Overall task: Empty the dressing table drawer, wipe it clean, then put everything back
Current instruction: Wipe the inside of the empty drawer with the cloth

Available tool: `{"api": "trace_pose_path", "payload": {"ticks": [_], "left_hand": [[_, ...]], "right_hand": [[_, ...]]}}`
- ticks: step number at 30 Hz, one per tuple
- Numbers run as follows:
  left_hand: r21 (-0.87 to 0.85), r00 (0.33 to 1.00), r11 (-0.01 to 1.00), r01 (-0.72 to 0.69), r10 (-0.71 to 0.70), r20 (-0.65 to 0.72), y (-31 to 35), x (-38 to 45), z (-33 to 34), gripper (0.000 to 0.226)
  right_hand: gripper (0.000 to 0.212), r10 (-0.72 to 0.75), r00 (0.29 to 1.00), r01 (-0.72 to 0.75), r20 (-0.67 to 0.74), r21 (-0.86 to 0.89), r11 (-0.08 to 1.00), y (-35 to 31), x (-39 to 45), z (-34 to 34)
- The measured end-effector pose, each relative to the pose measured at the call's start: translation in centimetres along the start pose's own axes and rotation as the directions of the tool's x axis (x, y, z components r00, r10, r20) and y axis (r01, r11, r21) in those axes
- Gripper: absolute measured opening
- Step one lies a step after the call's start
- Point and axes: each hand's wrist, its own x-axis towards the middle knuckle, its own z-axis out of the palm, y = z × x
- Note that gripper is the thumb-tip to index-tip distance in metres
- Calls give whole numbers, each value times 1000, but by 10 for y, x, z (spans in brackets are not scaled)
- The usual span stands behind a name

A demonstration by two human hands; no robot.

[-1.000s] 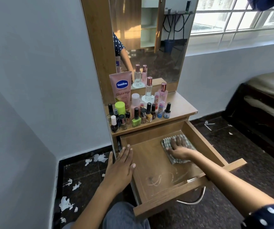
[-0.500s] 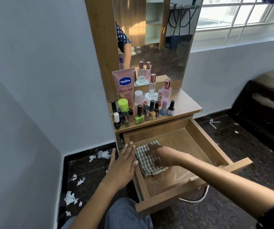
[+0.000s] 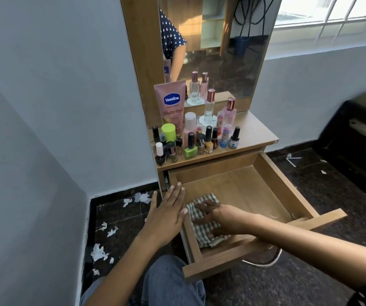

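Drawer [image 3: 274, 186] could jolt the desk's bottles [image 3: 190, 144] if the flat right hand [image 3: 217, 215] pressing the cloth [image 3: 201, 233] outpushes the open, bracing left hand [image 3: 166, 213].

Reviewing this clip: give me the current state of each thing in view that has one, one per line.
Drawer: pulled open, emptied except for the cloth.
Cloth: crumpled in the drawer's near left corner.
Right hand: flat, pressing on the cloth.
Left hand: flat on the drawer's left wall.
Bottles: upright on the tabletop.
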Motion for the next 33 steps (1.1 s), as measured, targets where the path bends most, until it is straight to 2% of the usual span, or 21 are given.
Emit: {"api": "trace_pose_path", "payload": {"ticks": [4,11,14,19,21,23,26,29,33], "left_hand": [[25,1000,1000,-14,14,-10,-2,0,2,68],[-6,1000,1000,-10,9,-28,-4,2,4,58],[-8,999,1000,-6,5,-32,-4,3,6,58],[-4,999,1000,-2,2,-33,-5,3,9,59],[3,999,1000,-13,13,-30,-6,4,10,71],[4,999,1000,-23,24,-33,-7,4,10,82],[11,999,999,-30,30,-38,-8,4,11,83],[27,999,999,-27,28,-42,-7,4,10,77],[18,1000,1000,-13,14,-27,-5,2,8,59]], "right_hand": [[58,28,1000,-28,12,35,999,18,-24,-2],[71,352,935,-354,34,49,934,89,-76,-9],[72,339,940,-341,42,57,938,82,-66,-6],[71,190,978,-198,88,98,975,26,-33,-6],[70,145,985,-156,97,111,982,0,-19,-6],[67,116,988,-121,99,44,992,-16,-10,-8],[68,177,981,-184,80,86,979,-16,-10,-8],[84,295,952,-306,86,180,935,3,-27,-7],[70,371,924,-380,89,121,917,46,-62,-14]]}}
